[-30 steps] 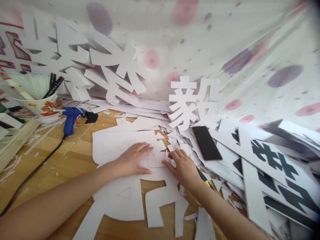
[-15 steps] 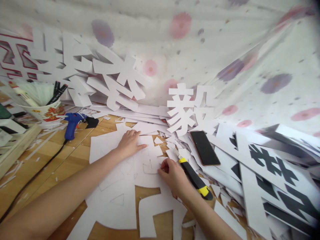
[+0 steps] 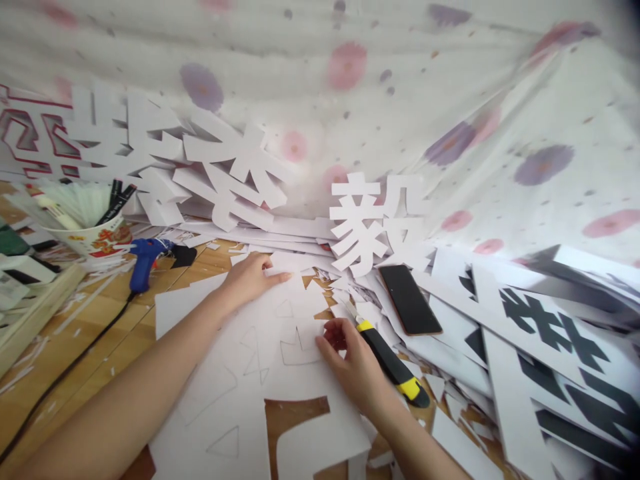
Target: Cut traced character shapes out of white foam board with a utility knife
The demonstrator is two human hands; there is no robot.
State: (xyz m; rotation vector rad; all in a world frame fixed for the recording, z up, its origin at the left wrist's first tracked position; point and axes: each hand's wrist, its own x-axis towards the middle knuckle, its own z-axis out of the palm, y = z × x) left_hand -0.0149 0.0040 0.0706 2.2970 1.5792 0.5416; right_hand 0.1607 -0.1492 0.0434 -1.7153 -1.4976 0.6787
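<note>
A large white paper cut-out (image 3: 225, 393) with pencil-drawn shapes lies in front of me, cut away in places along its edges. At its far edge is my left hand (image 3: 253, 279), its thumb stretched over the paper and the other fingers curled at the edge. My right hand (image 3: 353, 357) is at the paper's right side, thumb and forefinger closed on the edge; the other fingertips are partly hidden. Just beyond my right hand lies a black and yellow utility knife (image 3: 393, 363), its blade pointing away from me.
A phone (image 3: 410, 300) rests on paper scraps at the right, beside sheets with black characters (image 3: 555, 327). White cut-out characters (image 3: 357, 223) lean against the flowered curtain (image 3: 400, 120). At left are a blue glue gun (image 3: 145, 263) with its cord and a paper tub (image 3: 93, 243) of glue sticks and markers.
The paper cut-out has turned slightly and come nearer to me, its left part spreading further left. Both hands stay at its edges. The view has tilted up a little.
</note>
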